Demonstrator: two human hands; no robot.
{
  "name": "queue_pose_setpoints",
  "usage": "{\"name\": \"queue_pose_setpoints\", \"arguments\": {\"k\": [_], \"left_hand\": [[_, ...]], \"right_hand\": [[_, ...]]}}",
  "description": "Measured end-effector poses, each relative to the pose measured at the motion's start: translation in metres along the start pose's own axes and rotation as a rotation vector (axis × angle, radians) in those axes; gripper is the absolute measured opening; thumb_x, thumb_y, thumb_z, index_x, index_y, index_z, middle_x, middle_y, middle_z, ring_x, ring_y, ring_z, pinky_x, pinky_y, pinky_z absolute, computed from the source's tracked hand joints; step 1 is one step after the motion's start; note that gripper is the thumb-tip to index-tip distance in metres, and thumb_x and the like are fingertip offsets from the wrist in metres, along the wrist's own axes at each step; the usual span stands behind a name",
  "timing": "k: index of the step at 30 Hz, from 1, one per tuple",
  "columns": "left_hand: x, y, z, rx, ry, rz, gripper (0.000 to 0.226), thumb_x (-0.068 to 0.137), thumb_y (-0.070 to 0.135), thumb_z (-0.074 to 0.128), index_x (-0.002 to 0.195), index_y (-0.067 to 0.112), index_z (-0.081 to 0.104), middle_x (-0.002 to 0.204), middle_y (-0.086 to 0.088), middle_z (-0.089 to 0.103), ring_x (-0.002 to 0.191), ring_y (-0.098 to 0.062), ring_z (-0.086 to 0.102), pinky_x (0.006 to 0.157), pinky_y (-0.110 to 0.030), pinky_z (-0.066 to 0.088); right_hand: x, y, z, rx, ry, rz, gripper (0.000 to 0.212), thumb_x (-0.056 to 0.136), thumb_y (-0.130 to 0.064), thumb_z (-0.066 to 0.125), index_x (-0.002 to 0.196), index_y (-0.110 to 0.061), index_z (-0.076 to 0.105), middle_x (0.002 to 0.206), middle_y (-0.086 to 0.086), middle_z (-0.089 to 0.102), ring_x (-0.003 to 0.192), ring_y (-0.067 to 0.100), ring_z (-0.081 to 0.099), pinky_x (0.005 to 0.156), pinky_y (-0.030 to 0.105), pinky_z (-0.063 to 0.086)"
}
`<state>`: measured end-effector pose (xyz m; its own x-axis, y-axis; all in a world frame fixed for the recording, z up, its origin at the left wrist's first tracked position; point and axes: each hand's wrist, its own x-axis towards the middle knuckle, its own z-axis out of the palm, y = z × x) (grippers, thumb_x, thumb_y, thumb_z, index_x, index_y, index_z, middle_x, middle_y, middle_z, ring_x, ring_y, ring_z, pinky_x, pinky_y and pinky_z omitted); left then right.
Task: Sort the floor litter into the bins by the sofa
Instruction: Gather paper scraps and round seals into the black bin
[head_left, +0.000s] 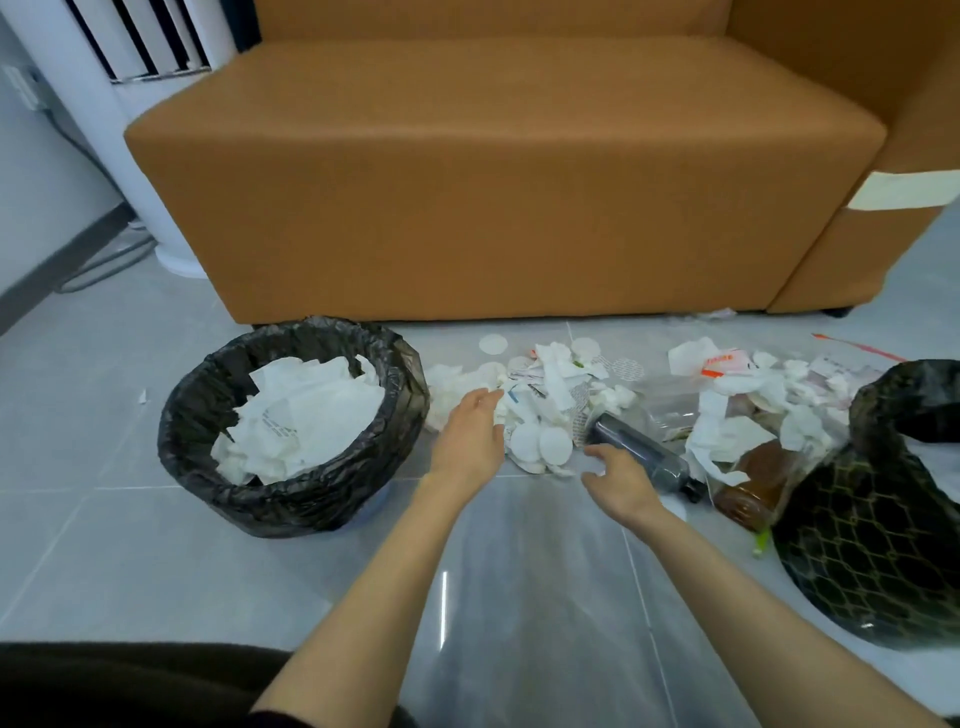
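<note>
Right hand (618, 483) beside dark bottle (641, 444)

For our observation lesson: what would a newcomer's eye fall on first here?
A large orange-brown sofa fills the background, with a heap of white litter strewn on the floor before it. The left hand and right hand reach over that heap, flanked by the left bin, holding white paper, and the right bin.
</note>
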<state>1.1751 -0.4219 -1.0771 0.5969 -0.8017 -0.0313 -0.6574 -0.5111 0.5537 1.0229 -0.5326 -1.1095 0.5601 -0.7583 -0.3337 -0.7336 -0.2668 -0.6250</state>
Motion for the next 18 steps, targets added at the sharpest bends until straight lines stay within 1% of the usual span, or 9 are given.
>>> {"name": "queue_pose_setpoints", "arguments": {"k": [3, 6, 8, 10, 12, 14, 16, 18], "left_hand": [[0.003, -0.002, 0.028, 0.0, -0.105, -0.018, 0.051, 0.096, 0.012, 0.043, 0.145, 0.013, 0.029, 0.152, -0.007, 0.026, 0.138, -0.023, 0.029, 0.113, -0.034, 0.026], [0.008, -0.007, 0.053, 0.029, -0.2, -0.033, 0.054, 0.095, 0.012, 0.043, 0.146, 0.013, 0.027, 0.152, -0.007, 0.026, 0.139, -0.023, 0.028, 0.113, -0.034, 0.026], [0.01, -0.01, 0.065, 0.05, -0.25, -0.059, 0.055, 0.095, 0.013, 0.042, 0.147, 0.013, 0.024, 0.154, -0.008, 0.023, 0.141, -0.024, 0.024, 0.114, -0.034, 0.025], [0.014, -0.01, 0.079, 0.045, -0.284, -0.098, 0.057, 0.096, 0.013, 0.041, 0.149, 0.015, 0.02, 0.156, -0.008, 0.015, 0.144, -0.024, 0.016, 0.116, -0.035, 0.02], [0.019, -0.007, 0.09, 0.03, -0.281, -0.122, 0.059, 0.096, 0.014, 0.041, 0.15, 0.016, 0.015, 0.158, -0.005, 0.007, 0.146, -0.023, 0.007, 0.118, -0.035, 0.016], [0.025, -0.002, 0.101, 0.029, -0.256, -0.112, 0.06, 0.097, 0.015, 0.041, 0.15, 0.017, 0.012, 0.159, -0.004, 0.001, 0.146, -0.024, -0.001, 0.118, -0.034, 0.012], [0.036, 0.003, 0.112, 0.047, -0.232, -0.087, 0.06, 0.097, 0.016, 0.041, 0.15, 0.019, 0.012, 0.159, -0.003, -0.001, 0.146, -0.025, -0.004, 0.118, -0.035, 0.009], [0.045, 0.007, 0.118, 0.072, -0.223, -0.08, 0.059, 0.098, 0.02, 0.042, 0.15, 0.022, 0.014, 0.159, -0.003, -0.001, 0.146, -0.028, -0.003, 0.117, -0.038, 0.012]], "right_hand": [[0.002, 0.019, 0.0, -0.015, -0.029, 0.053, 0.046, 0.088, -0.012, 0.055, 0.134, -0.012, 0.048, 0.139, 0.012, 0.049, 0.127, 0.027, 0.045, 0.105, 0.031, 0.036], [0.008, 0.034, 0.004, -0.038, -0.048, 0.086, 0.049, 0.088, -0.011, 0.054, 0.136, -0.011, 0.046, 0.142, 0.011, 0.044, 0.13, 0.027, 0.042, 0.108, 0.032, 0.033], [0.013, 0.04, 0.008, -0.074, -0.056, 0.11, 0.05, 0.089, -0.012, 0.053, 0.137, -0.012, 0.044, 0.144, 0.012, 0.042, 0.132, 0.028, 0.04, 0.109, 0.031, 0.031], [0.019, 0.047, 0.012, -0.122, -0.045, 0.148, 0.051, 0.09, -0.015, 0.051, 0.14, -0.017, 0.04, 0.147, 0.01, 0.037, 0.134, 0.03, 0.033, 0.109, 0.034, 0.027], [0.022, 0.052, 0.018, -0.152, -0.002, 0.215, 0.053, 0.09, -0.018, 0.049, 0.141, -0.023, 0.035, 0.15, 0.003, 0.027, 0.134, 0.033, 0.024, 0.109, 0.039, 0.025], [0.027, 0.056, 0.023, -0.158, 0.038, 0.273, 0.054, 0.091, -0.019, 0.048, 0.142, -0.024, 0.032, 0.152, 0.0, 0.021, 0.134, 0.035, 0.019, 0.108, 0.044, 0.025], [0.033, 0.064, 0.026, -0.173, 0.034, 0.306, 0.056, 0.091, -0.02, 0.048, 0.143, -0.025, 0.028, 0.151, 0.001, 0.02, 0.133, 0.037, 0.019, 0.107, 0.045, 0.026], [0.036, 0.074, 0.027, -0.183, 0.023, 0.315, 0.058, 0.092, -0.022, 0.047, 0.145, -0.027, 0.024, 0.151, 0.001, 0.02, 0.133, 0.038, 0.019, 0.105, 0.043, 0.03]]}}
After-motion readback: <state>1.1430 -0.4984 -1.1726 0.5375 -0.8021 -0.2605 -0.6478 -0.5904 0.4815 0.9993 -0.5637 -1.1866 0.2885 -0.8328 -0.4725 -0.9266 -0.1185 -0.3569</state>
